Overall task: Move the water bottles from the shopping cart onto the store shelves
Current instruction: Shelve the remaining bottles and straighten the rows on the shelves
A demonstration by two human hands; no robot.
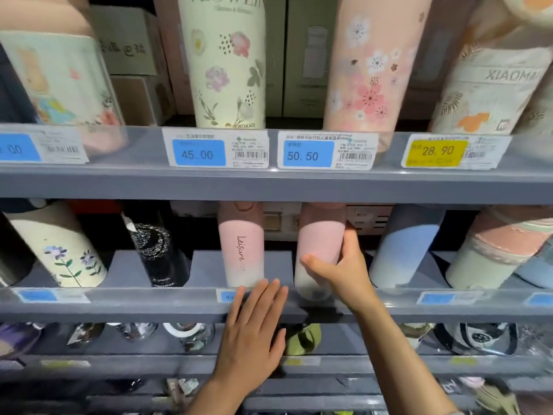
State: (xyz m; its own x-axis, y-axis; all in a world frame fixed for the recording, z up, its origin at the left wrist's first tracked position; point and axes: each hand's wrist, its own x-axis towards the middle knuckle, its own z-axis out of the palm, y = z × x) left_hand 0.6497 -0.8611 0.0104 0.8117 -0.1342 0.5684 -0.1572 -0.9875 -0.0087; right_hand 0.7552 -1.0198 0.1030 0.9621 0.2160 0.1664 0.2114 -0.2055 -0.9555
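Grey store shelves [269, 184] fill the view. The right hand [344, 274] grasps a pink bottle [318, 250], seating it on the middle shelf; the left hand [254, 333] hovers flat-fingered and empty, just left. Next, probably, comes letting go once it stands steady.

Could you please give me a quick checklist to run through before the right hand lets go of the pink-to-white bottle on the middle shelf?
1. Right hand grips the plain pink-to-white gradient bottle: ok.
2. Bottle's base seated flat behind the grey shelf lip: cannot tell, the lip hides it.
3. Bottle upright: not ok, it looks slightly tilted.
4. Gap to the pink "Leisure" bottle: ok, they stand apart.
5. Gap to the blue gradient bottle: ok.
6. Left hand free, fingers straight by the lip: ok.
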